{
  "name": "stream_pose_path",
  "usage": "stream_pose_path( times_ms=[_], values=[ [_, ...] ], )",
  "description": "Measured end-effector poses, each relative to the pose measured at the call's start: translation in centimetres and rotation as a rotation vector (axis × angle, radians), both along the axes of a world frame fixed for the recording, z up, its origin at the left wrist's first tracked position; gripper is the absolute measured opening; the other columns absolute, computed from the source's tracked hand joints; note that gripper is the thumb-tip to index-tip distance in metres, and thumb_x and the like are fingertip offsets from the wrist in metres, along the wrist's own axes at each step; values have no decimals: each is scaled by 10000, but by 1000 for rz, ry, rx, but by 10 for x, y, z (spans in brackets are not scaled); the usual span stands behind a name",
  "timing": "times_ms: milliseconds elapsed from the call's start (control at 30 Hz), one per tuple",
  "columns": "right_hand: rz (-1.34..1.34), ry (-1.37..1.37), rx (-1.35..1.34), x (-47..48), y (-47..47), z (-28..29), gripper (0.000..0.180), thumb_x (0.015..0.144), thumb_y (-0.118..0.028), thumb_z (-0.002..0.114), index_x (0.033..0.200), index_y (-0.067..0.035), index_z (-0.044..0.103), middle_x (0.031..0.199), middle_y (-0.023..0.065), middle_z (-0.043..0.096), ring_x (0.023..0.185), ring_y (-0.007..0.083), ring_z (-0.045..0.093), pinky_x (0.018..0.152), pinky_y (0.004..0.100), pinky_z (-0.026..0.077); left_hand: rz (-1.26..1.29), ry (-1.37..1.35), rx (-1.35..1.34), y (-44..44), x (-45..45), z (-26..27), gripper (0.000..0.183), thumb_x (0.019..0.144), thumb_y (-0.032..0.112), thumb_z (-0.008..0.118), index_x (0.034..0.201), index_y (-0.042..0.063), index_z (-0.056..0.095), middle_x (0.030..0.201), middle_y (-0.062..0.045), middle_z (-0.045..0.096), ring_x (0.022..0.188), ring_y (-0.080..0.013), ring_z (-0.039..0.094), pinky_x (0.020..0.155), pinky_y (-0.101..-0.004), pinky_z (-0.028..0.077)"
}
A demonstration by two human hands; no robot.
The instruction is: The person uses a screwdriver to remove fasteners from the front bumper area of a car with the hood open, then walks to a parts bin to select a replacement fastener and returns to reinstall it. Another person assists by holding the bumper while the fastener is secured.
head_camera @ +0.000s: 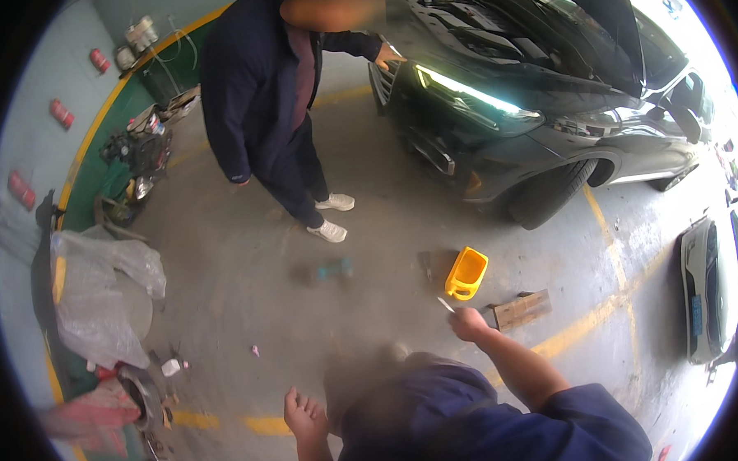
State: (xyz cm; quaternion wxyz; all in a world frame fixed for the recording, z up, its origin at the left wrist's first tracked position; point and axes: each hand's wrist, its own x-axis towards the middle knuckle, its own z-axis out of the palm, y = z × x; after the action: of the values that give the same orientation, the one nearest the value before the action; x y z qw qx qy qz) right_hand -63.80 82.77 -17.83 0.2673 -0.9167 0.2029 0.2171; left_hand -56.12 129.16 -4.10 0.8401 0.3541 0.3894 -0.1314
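My right hand (470,324) is closed around a slim white stick-like object (446,304); its exact kind is too small to tell. Just beyond it on the concrete floor lies a yellow cut-open plastic jug (468,270) with a handle. A wooden block (523,309) rests to the right of that hand. Low by my side, my left hand (305,412) is loosely curled, with nothing visible in it. Ahead stands a dark car (494,132) with its bonnet raised and its headlight (471,96) lit.
Another person (258,93) stands by the car, one hand (388,56) at its front. A blurred teal object (335,269) lies on the floor. Plastic sheeting (100,291), a tyre (143,395) and piled car parts (134,154) line the left wall. A white car (702,296) stands at right.
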Motion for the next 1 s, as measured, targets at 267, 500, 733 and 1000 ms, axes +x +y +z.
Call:
stream_pose_path(
  times_ms=[267,500,733,1000],
  values=[
    [-129,-571,729,244,137,156,398,1111,-353,481,1161,-13,682,961,102,711,924,193,656,842,390,536,-906,-727,826,-47,202,5,322,942,265,757,1125,11,680,809,-61,684,697,-168,643,623,-324,512],
    [-241,-688,1277,338,161,239,456,1146,-428,371,1066,-37,592,877,14,556,788,106,538,751,304,523,-1767,-1112,1058,-125,364,90,510,830,545,816,1106,119,764,1033,-145,765,959,-380,726,827,-463,572],
    [43,-948,812,397,43,204,690,1047,-531,432,1365,69,555,1241,264,590,1172,440,582,1039,498,449,-1593,-1184,1072,-142,442,37,412,748,409,853,951,64,756,892,-160,743,807,-395,704,724,-481,563],
    [-438,-576,49,498,-184,128,547,1019,-368,576,1351,67,590,1277,319,650,1217,461,618,1033,492,499,-1203,-418,1444,-84,447,-78,252,698,201,770,716,-33,678,659,-180,673,608,-312,673,621,-457,518]
  ],
)
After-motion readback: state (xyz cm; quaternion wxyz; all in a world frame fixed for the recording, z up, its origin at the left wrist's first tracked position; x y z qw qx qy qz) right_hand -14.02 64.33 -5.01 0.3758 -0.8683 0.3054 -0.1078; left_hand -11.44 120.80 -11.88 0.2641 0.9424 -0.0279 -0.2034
